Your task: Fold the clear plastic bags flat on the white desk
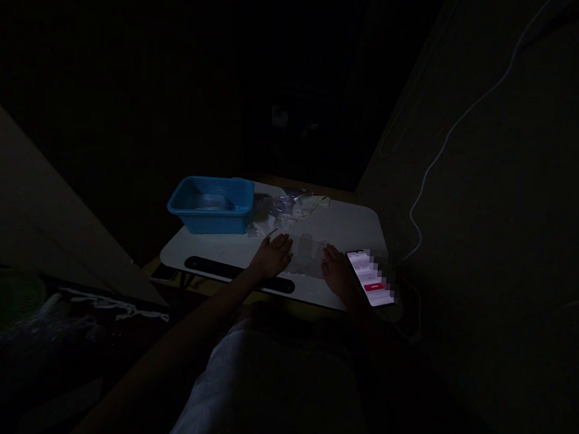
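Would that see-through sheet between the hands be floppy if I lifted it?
The see-through sheet would probably flop: it lies thin and flat on the white table. It's likely light, looking so thin. It might be slippery, since it looks like plastic, but it's too dark to be sure.

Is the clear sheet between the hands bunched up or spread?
Spread: the sheet lies flat on the white table between left hand and right hand. Whether it's doubled over, I cannot tell.
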